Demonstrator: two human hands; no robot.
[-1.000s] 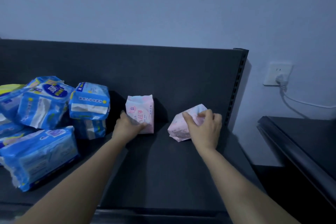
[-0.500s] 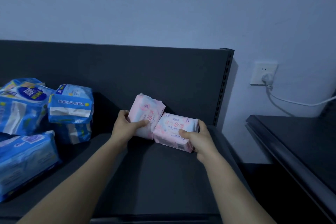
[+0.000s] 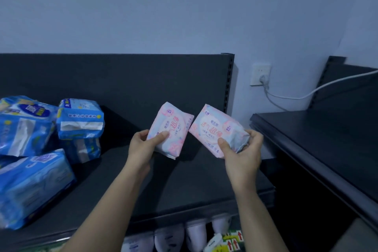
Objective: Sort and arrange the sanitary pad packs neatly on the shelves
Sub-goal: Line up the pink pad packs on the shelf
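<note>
Closest to my camera, under the shelf's front lip, I see white packs (image 3: 180,237) and a yellow-green pack (image 3: 231,241) with red arrows on a lower tier. Above them both forearms reach in. The left hand (image 3: 141,146) grips one pink sanitary pad pack (image 3: 173,127) by its lower end, thumb on the printed face. The right hand (image 3: 242,155) grips a second pink pack (image 3: 214,127), its fingers (image 3: 256,139) wrapped round the end. Both packs are tilted and held above the dark shelf (image 3: 184,182), top corners close (touching or not, I cannot tell). Further left on the shelf lies a heap of blue packs (image 3: 30,180). Behind stands the back panel (image 3: 122,80), and beyond it a wall socket (image 3: 260,73) with a white cable (image 3: 290,97).
</note>
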